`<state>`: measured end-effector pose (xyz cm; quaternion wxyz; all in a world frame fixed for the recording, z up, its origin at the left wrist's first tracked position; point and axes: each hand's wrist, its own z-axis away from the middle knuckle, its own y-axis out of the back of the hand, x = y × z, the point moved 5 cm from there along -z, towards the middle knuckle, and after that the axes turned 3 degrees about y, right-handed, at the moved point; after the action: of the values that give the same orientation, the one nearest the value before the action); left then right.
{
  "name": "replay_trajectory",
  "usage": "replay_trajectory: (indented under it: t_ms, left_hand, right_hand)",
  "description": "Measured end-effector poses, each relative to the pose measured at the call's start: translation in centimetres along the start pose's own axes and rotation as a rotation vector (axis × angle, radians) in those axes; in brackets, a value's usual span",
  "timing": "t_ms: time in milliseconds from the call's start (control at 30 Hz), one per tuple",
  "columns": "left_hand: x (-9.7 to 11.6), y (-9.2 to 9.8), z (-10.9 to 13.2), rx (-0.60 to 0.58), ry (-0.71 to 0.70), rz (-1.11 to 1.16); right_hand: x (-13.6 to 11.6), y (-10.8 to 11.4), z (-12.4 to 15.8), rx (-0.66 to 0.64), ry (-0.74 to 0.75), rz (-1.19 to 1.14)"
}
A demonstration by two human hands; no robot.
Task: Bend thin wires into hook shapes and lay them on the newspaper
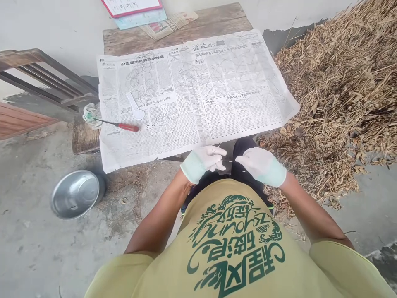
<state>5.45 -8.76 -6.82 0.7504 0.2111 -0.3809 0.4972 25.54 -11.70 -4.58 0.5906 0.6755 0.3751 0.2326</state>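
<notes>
Both my hands wear white gloves and meet close to my body, just below the near edge of a spread newspaper (192, 95). My left hand (206, 161) is closed in a pinch on one end of a thin wire (230, 161). My right hand (260, 164) is closed in a pinch on the other end. The short stretch of wire runs between the fingertips, over my dark trousers. A further thin strand rises from my left fingers toward the newspaper.
The newspaper covers a low wooden table (173, 31). A red-handled tool (119, 125) lies at its left edge beside a crumpled cloth (91, 114). A metal bowl (76, 193) sits on the concrete floor at left. Dry straw (338, 91) is heaped at right. Wooden frame (40, 78) at far left.
</notes>
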Motion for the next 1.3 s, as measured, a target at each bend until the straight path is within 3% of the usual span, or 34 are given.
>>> replay_trajectory:
  t_ms: [200, 500, 700, 900, 1067, 1167, 1300]
  left_hand:
    - [0.6, -0.1, 0.2, 0.04, 0.031, -0.055]
    - [0.3, 0.0, -0.5, 0.076, -0.026, -0.038]
    - [0.3, -0.3, 0.0, 0.057, -0.049, -0.039]
    - [0.8, -1.2, 0.9, 0.053, 0.014, -0.156]
    - [0.5, -1.4, 1.0, 0.032, 0.01, -0.211]
    - [0.4, -0.8, 0.7, 0.059, -0.027, -0.143]
    - [0.3, 0.3, 0.1, 0.095, -0.097, -0.05]
  right_hand:
    - [-0.4, 0.9, -0.3, -0.089, 0.11, 0.001]
    - [-0.4, 1.0, -0.8, -0.264, 0.083, -0.032]
    - [-1.2, 1.5, -0.8, -0.322, 0.211, -0.047]
    - [-3.0, 3.5, -2.1, -0.505, 0.345, 0.018]
    - [-3.6, 3.5, -2.3, -0.581, 0.401, 0.01]
    - [-2.4, 3.0, -1.7, -0.519, 0.278, -0.088]
    - [0.6, 2.2, -0.4, -0.361, -0.156, -0.328]
